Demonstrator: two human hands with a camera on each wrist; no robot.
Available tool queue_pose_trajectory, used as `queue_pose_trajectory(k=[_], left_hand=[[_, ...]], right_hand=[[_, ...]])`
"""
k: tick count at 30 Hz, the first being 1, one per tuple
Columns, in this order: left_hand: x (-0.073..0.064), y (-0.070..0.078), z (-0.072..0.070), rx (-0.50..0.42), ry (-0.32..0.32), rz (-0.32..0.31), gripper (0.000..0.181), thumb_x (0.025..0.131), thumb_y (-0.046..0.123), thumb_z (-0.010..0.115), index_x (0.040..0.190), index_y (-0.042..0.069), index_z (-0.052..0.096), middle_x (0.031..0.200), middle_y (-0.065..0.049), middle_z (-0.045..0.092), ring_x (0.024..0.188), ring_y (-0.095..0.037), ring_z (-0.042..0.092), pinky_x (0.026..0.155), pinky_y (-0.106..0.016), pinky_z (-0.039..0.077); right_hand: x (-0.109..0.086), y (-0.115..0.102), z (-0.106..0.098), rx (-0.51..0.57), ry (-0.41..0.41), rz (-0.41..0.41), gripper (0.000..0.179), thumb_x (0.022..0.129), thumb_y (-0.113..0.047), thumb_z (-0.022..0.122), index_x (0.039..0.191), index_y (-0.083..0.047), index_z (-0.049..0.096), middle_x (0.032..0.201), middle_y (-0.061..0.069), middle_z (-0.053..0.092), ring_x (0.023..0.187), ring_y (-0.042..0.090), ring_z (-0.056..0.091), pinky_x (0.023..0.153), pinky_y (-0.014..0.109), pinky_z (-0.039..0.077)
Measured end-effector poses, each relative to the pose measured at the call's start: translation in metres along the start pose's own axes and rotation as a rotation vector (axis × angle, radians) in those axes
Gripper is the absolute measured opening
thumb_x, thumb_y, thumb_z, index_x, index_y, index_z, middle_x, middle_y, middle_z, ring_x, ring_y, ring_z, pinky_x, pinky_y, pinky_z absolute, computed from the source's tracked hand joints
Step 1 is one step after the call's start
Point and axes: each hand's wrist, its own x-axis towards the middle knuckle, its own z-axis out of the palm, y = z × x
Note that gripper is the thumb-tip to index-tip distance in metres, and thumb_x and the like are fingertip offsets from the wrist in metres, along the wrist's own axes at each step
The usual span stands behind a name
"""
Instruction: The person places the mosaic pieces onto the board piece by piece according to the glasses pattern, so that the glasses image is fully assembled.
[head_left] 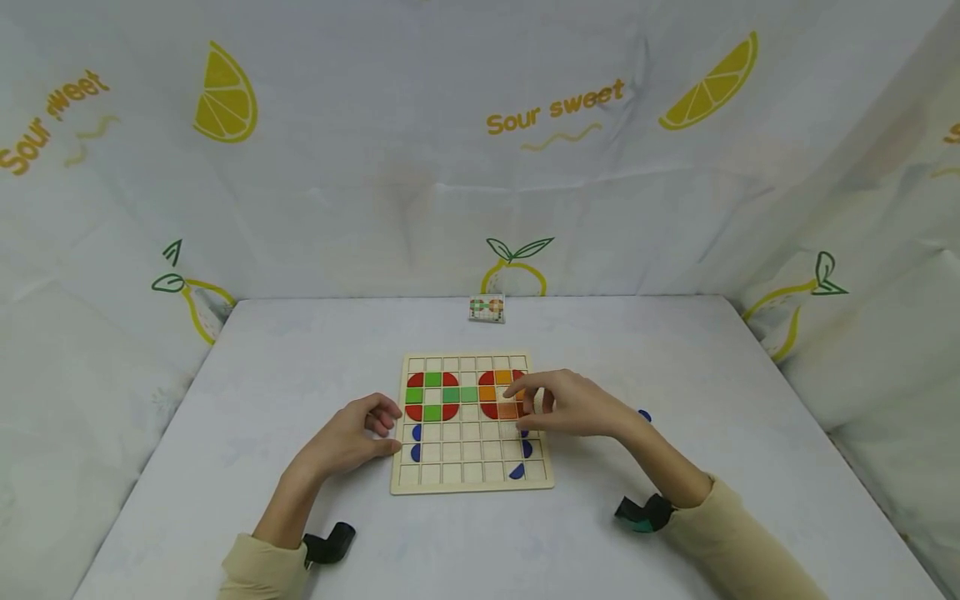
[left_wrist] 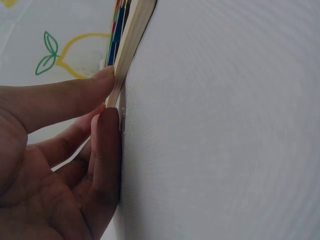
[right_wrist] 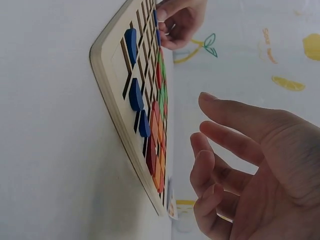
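Note:
A wooden grid board [head_left: 452, 475] lies on the white table, carrying red rounded corner pieces [head_left: 415, 412], green squares [head_left: 432, 412] and orange squares [head_left: 487, 393]. Blue half-round pieces [head_left: 416, 452] sit toward its left and right sides. My left hand [head_left: 341, 437] touches the board's left edge with thumb and fingertips, beside the wooden rim [left_wrist: 131, 42] in the left wrist view. Over the right part of the board hovers my right hand [head_left: 577, 404], fingers loosely bent and nothing between them. It covers some pieces there.
Behind the board stands a small picture card [head_left: 487, 308] with a similar coloured pattern. One loose blue piece [head_left: 645, 415] lies on the table by the right forearm. A white cloth with lemon prints [head_left: 405, 167] rises along the table's back edge.

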Motion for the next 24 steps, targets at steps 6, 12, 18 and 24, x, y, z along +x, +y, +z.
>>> queue_pose_trajectory(k=[6,12,18,24], left_hand=[[-0.001,0.001,-0.001,0.004,-0.001,-0.008,0.039,0.086,0.006,0.089,0.119,0.007,0.068,0.100,-0.005,0.062,0.094,-0.019,0.059,0.084,-0.028,0.049],[-0.001,0.002,-0.001,-0.002,-0.007,-0.004,0.038,0.087,0.006,0.088,0.119,0.007,0.067,0.100,-0.005,0.062,0.094,-0.018,0.059,0.083,-0.027,0.049],[-0.001,0.001,-0.001,-0.003,-0.005,0.004,0.038,0.087,0.005,0.088,0.118,0.006,0.067,0.099,-0.005,0.062,0.094,-0.018,0.059,0.082,-0.026,0.049],[0.000,0.001,0.000,0.002,0.000,0.001,0.038,0.086,0.005,0.089,0.118,0.007,0.068,0.099,-0.005,0.062,0.093,-0.018,0.059,0.083,-0.026,0.049]], right_hand=[[-0.020,0.011,-0.010,0.002,0.022,0.029,0.039,0.095,-0.029,0.084,0.130,-0.015,0.076,0.099,-0.004,0.072,0.079,0.012,0.061,0.066,0.023,0.051],[-0.039,0.020,-0.019,-0.001,0.051,0.061,0.037,0.094,-0.027,0.085,0.128,-0.013,0.077,0.098,-0.004,0.072,0.079,0.010,0.061,0.066,0.022,0.049],[-0.055,0.033,-0.029,0.033,0.046,0.062,0.036,0.092,-0.021,0.087,0.125,-0.011,0.077,0.103,0.003,0.074,0.081,0.014,0.064,0.067,0.023,0.052],[-0.069,0.052,-0.038,0.058,0.020,0.063,0.040,0.090,-0.017,0.088,0.127,-0.010,0.076,0.110,0.010,0.075,0.083,0.012,0.066,0.072,0.025,0.056]])
